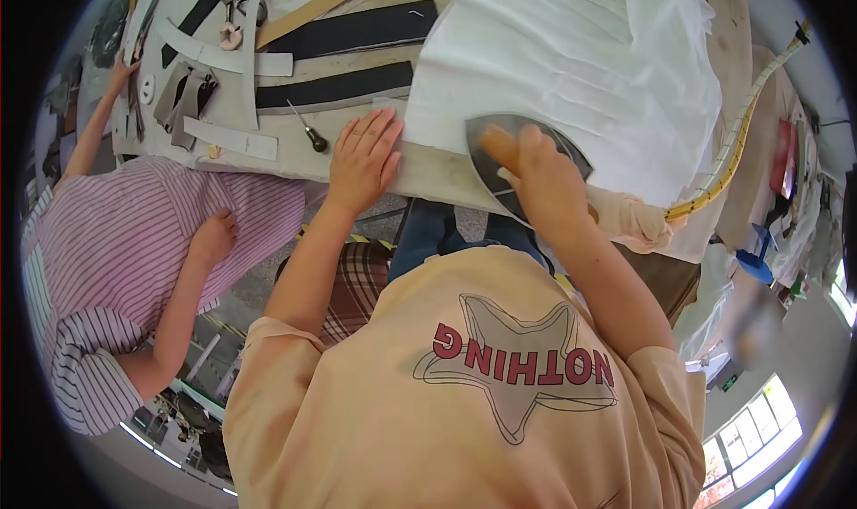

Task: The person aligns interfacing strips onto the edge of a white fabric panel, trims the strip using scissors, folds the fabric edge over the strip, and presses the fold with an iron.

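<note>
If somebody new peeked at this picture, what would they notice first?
Probably the big white cloth spread at the upper right, where the person's right hand holds a dark, pointed iron over its near edge. Next might come the peach T-shirt at the bottom, because its star and red word NOTHING appear upside down. The yellow tube curving down the right side stands out too.

Iron (pixel 489 172) on cloth (pixel 580 63), awl (pixel 315 139) left, strips (pixel 339 86) behind awl
</note>
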{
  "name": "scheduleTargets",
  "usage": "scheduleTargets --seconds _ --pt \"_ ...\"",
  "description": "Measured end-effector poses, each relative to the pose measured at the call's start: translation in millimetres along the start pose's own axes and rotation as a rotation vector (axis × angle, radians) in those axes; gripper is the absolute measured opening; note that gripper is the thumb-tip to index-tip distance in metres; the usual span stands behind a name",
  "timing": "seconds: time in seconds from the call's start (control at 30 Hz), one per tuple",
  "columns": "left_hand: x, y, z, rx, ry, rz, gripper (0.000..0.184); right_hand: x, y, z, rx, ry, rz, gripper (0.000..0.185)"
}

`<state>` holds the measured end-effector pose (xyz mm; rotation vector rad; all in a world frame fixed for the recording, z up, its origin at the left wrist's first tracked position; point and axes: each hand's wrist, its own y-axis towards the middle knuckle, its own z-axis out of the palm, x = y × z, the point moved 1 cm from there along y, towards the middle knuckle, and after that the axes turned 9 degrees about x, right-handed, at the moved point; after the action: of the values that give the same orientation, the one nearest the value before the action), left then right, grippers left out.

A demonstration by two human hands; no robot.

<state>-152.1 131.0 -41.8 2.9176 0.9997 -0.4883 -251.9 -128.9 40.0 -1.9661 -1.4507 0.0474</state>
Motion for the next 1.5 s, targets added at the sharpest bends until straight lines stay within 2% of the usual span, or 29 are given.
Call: scheduleTargets --seconds 0.1,0.27,0.5,0.7,0.8,0.93,1.13,1.3,1.5 --pt "11 -16 -11 -0.126 -0.039 -0.036 0.043 53 22 2 0.035 -0.018 -0.073 0.044" --pt "22 -48 -29 -0.195 -0.068 -0.119 0.042 111 50 16 0.070 -0.093 -0.154 0.045" --pt "21 -51 -29 -0.200 -0.127 -0.083 0.040 106 46 11 0.066 -0.070 -0.160 0.044" --pt "14 -23 -12 -0.174 -0.167 0.003 0.040 8 -2 -7 0.052 -0.036 -0.049 0.042" --pt "2 -11 4 -0.099 -0.178 -0.016 0.041 -60 -36 -29 0.035 0.006 0.121 0.043" --pt "1 -12 17 -0.078 -0.140 -0.017 0.042 -173 -90 -45 -0.063 0.013 0.330 0.044" --pt "-25 -3 15 -0.094 -0.060 -0.022 0.041 -312 -146 -65 -0.229 0.053 0.482 0.035" --pt "-38 -1 13 -0.077 -0.036 -0.055 0.038 -345 -156 -73 -0.245 0.077 0.576 0.030" --pt "-45 1 14 -0.121 -0.009 -0.071 0.033 -401 -144 -104 -0.321 0.098 0.715 0.033"
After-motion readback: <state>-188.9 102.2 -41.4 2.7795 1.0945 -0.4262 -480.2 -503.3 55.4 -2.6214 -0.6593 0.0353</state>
